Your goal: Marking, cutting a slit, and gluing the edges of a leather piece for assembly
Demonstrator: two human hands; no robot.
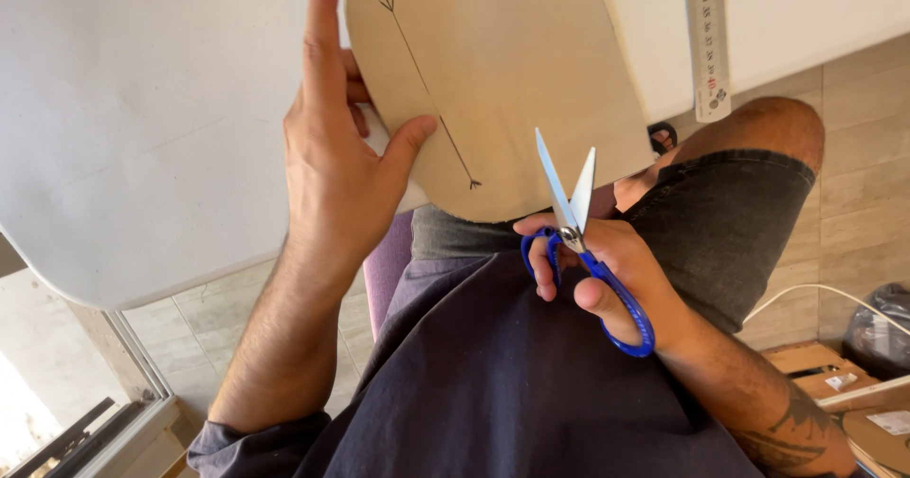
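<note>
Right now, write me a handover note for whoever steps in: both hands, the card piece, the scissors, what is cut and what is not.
Left hand: pinches the left edge of the tan card piece, thumb on top, held over the white table.
Right hand: fingers through the blue-handled scissors, blades open at the card's lower edge.
Done: the card's lower outline is already rounded; a drawn arrow line runs across it.
Left: no blade closed on the card yet at this spot. A ruler lies on the table.
</note>
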